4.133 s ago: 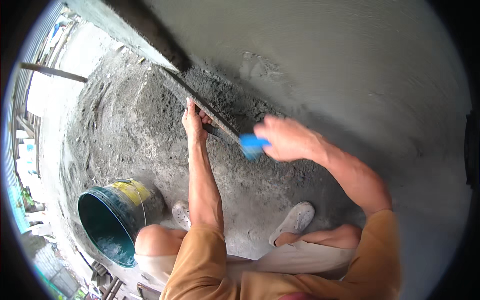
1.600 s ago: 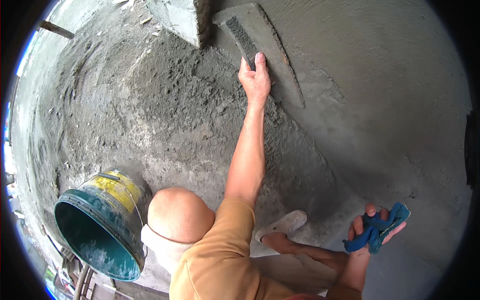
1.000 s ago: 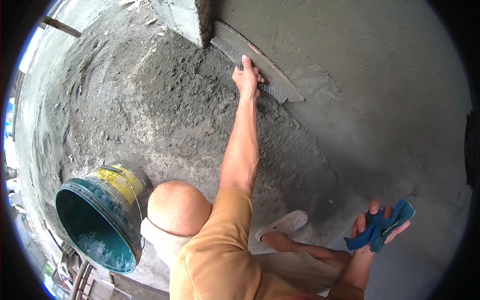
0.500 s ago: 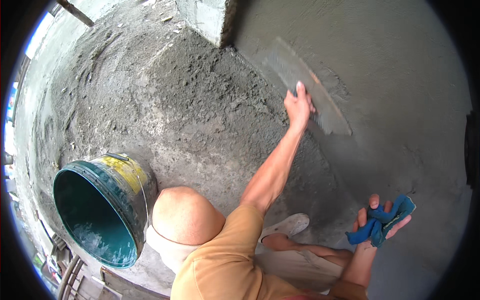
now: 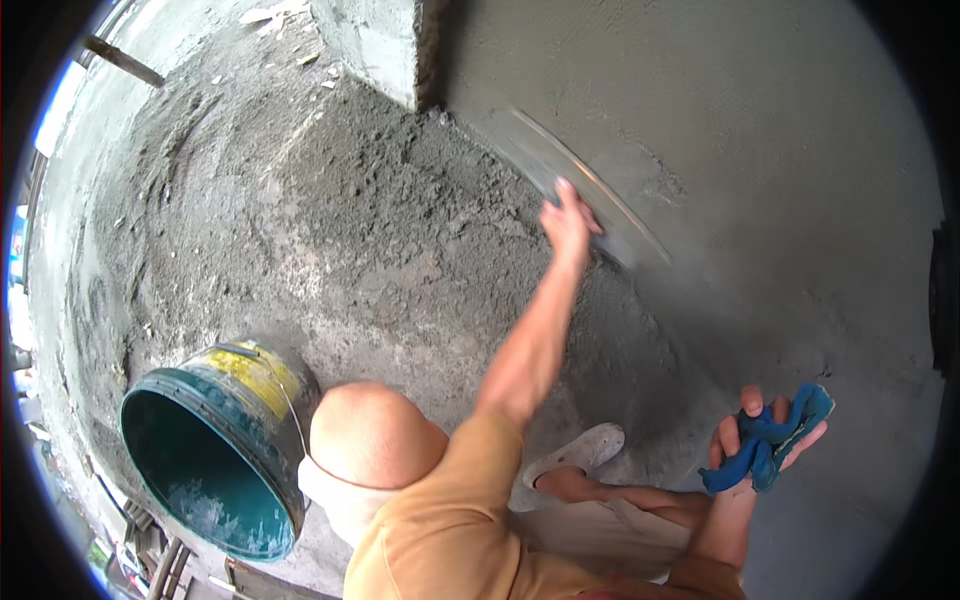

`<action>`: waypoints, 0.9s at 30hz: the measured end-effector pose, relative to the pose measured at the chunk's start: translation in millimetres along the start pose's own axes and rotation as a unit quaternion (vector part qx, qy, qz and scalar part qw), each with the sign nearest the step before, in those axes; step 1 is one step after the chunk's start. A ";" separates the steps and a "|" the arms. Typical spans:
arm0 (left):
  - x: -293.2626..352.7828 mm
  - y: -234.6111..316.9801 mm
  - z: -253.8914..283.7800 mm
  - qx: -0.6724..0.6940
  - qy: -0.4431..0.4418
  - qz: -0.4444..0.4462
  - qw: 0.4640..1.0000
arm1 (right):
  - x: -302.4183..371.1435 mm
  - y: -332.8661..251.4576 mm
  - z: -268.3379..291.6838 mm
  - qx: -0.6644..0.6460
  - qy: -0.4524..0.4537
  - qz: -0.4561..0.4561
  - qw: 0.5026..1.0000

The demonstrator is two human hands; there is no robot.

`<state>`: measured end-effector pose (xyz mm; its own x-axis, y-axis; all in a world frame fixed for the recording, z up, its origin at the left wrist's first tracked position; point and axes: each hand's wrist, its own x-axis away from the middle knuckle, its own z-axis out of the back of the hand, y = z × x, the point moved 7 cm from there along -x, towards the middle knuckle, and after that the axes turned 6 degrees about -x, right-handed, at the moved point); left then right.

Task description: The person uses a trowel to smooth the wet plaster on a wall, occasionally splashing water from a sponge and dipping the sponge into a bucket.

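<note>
My left hand [image 5: 568, 225] grips a plastering trowel [image 5: 548, 160] by its handle, which the fingers mostly hide. The long flat blade lies against smooth wet grey plaster [image 5: 760, 150], close to where it meets the rough mortar. Lower right, my right hand [image 5: 727, 437] is closed around a crumpled blue cloth [image 5: 768, 452], with a paler edge showing at one side. That hand is held apart from the trowel.
Loose, lumpy mortar [image 5: 420, 180] spreads left of the plaster, below a concrete block corner [image 5: 385, 50]. A tilted green-rimmed bucket [image 5: 255, 375] lies at lower left beside my bent knee [image 5: 370, 435]. My shoe [image 5: 585, 450] rests near the plaster's edge.
My left hand has drawn the trowel a little left, toward the mortar edge, and its blade now looks narrower and more tilted. The right hand keeps its hold on the cloth. The view has shifted slightly.
</note>
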<state>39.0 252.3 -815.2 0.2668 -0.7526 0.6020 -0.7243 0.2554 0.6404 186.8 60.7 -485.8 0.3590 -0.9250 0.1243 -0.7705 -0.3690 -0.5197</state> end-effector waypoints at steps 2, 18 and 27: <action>44.6 -13.1 -29.1 0.046 -0.022 0.007 0.999 | -7.7 -0.8 -2.7 0.014 -0.017 -0.003 1.000; 27.4 -17.0 -7.1 0.013 0.012 -0.020 1.000 | -6.7 -0.7 0.2 -0.027 -0.039 -0.018 0.999; -89.4 70.3 50.6 -0.130 0.039 -0.040 0.990 | -25.0 -10.1 3.5 -0.021 -0.037 -0.018 0.999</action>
<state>-67.9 306.9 -848.1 0.3722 -0.7301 0.5730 -0.5136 0.3522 0.7824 187.5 87.8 -486.7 0.4238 -0.9024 0.0776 -0.7774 -0.4064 -0.4800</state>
